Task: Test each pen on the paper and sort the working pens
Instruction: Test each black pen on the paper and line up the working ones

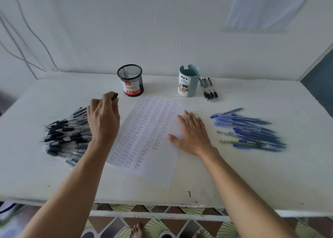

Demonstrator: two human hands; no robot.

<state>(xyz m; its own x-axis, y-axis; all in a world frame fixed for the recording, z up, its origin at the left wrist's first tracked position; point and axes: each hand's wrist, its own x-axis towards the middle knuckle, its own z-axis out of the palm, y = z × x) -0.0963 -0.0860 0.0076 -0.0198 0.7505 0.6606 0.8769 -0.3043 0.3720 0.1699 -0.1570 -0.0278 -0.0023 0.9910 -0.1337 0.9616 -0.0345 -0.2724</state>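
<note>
A white sheet of paper [144, 129] covered with small written words lies in the middle of the white table [234, 174]. My left hand [103, 119] hovers left of the sheet and pinches a black pen [114, 95], blurred, above the table. My right hand [193, 133] rests flat with spread fingers on the paper's right edge. A large heap of black pens [66, 135] lies at the left. A pile of blue pens [252, 129] lies at the right.
A black mesh pen cup [130, 80] and a light blue desk organizer [188, 81] stand at the back near the wall. Several black pens [209, 89] lie right of the organizer. A small dark screw [189, 193] sits near the front edge. Bare feet show below.
</note>
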